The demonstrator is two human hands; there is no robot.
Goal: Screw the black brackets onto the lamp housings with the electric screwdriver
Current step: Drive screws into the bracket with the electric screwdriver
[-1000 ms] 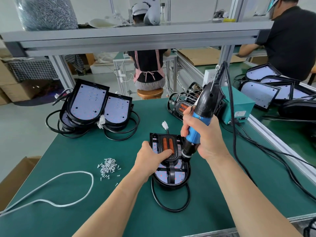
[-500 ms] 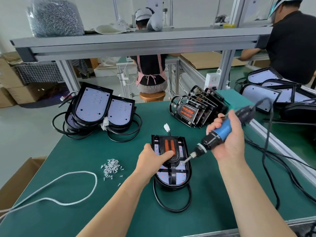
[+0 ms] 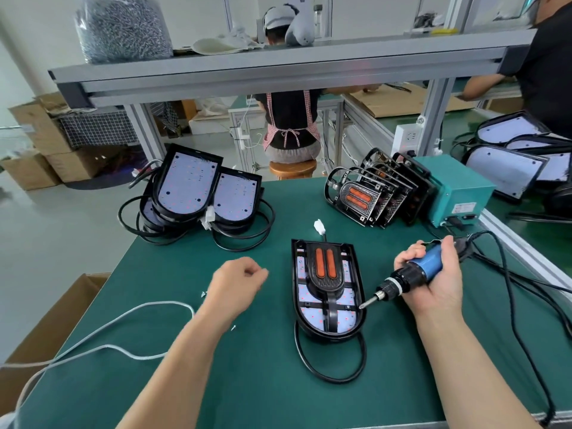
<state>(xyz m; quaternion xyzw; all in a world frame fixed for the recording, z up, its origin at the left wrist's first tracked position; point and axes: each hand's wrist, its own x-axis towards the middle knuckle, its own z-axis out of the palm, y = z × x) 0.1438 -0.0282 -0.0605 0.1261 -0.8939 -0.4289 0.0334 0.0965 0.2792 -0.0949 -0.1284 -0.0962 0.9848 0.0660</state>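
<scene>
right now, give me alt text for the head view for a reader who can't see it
A person's right hand grips a blue-and-black corded electric screwdriver, its bit at the right rim of a black lamp housing lying on a green bench mat. The left hand hovers left of it, fingers curled.

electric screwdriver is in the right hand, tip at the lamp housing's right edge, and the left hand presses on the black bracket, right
Only the left hand is wrong: the head view shows it off the black bracket, fingers curled, over the mat left of the lamp housing. Right hand and electric screwdriver are correct.
</scene>
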